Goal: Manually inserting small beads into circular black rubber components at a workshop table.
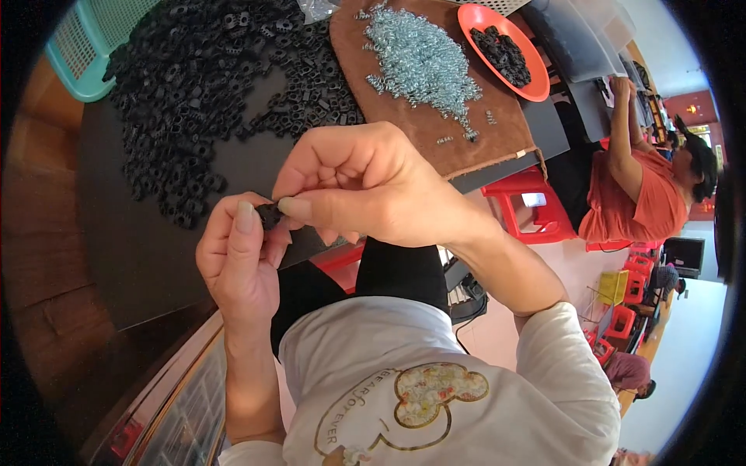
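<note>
Between my two hands, above the near edge of the dark table [109, 256], is a small black plastic part [269, 215]. My left hand [239, 248] pinches it between thumb and fingers. The thumb and forefinger of my right hand [350, 182] close at its right side; whether they also hold a smaller piece there is hidden. Beyond my hands lies a wide heap of similar black plastic parts [179, 93]. A pile of small silvery coil springs [420, 58] rests on a brown cloth [482, 144], farther right.
An orange-red plate [538, 78] of black pieces sits at the far right of the cloth. A turquoise basket [81, 58] stands at the far left. Beside a red stool [528, 206], a person in an orange shirt [633, 194] works at the right. Other people sit farther back.
</note>
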### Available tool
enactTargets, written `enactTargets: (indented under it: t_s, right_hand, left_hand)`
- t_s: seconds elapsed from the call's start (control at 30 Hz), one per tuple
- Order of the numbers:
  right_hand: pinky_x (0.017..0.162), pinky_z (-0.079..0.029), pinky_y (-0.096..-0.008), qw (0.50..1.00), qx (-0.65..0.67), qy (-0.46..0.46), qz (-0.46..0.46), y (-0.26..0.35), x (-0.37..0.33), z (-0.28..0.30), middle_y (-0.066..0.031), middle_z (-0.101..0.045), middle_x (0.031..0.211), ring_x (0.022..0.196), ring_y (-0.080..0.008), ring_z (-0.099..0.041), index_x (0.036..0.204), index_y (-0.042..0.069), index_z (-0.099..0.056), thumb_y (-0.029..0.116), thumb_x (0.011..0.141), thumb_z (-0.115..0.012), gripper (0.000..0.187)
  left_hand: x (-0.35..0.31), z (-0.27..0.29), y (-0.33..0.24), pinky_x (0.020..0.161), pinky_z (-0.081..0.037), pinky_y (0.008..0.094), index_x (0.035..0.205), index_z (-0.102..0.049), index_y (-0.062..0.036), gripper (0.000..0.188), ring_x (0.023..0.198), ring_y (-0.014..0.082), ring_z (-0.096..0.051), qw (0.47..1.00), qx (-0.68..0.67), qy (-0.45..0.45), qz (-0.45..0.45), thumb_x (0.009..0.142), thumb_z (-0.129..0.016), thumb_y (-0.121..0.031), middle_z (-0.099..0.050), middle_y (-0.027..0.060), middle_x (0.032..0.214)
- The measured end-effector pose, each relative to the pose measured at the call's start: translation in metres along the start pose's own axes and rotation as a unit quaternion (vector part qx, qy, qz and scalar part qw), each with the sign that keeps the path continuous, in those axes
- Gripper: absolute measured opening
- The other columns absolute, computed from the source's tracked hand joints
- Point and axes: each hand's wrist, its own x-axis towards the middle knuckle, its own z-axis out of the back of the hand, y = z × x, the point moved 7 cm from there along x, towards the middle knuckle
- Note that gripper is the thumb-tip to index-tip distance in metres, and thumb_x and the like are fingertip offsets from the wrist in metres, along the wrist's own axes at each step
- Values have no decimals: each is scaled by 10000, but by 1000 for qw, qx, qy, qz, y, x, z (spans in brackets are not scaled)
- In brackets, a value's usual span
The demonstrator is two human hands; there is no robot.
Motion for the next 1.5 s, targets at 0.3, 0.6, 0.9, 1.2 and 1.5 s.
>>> enactTargets:
  t_s: [0.3, 0.6, 0.9, 1.2, 1.5]
  right_hand:
    - [516, -447, -200, 999, 22, 15, -23, -2, -1, 0, -15, -659, 730, 597, -49, -575, 918, -3, -648, 55, 866, -644, 78]
    - [477, -449, -185, 999, 10, -7, -39, -7, -2, 2, -45, -681, 761, 562, -55, -588, 888, -1, -637, 1, 882, -653, 18]
    - [458, -483, -221, 999, 4, 0, -47, -8, -6, 6, -65, -649, 705, 560, -93, -614, 858, -35, -628, 38, 836, -650, 80]
    - [465, -482, -203, 998, 25, -12, -57, -14, -8, 4, -61, -668, 746, 556, -71, -604, 859, -22, -628, 18, 881, -662, 56]
    - [489, -499, -211, 998, -20, -2, -58, -11, -7, 3, -59, -667, 759, 580, -77, -614, 885, -21, -621, 42, 899, -652, 71]
  left_hand:
    - [-1, 3, 3, 596, -432, 200, 1054, -604, 0, 267, 689, 81, -569, 1000, -2, 17, 8, 1020, -509, -247, -636, 39, 877]
    - [0, 0, 1, 657, -485, 194, 1002, -590, -13, 211, 763, 76, -593, 998, 30, 55, -13, 1014, -522, -213, -606, 22, 929]
    - [0, -5, -3, 663, -413, 168, 977, -595, -39, 172, 729, 37, -511, 990, 127, 62, -13, 1002, -549, -203, -555, -24, 868]
    - [-1, -7, -4, 608, -363, 184, 875, -597, -36, 210, 662, 36, -430, 990, 137, 5, -21, 990, -587, -212, -518, -44, 759]
    - [0, -8, -5, 592, -350, 174, 880, -599, -43, 207, 650, 26, -424, 988, 151, -2, -31, 986, -597, -221, -511, -52, 743]
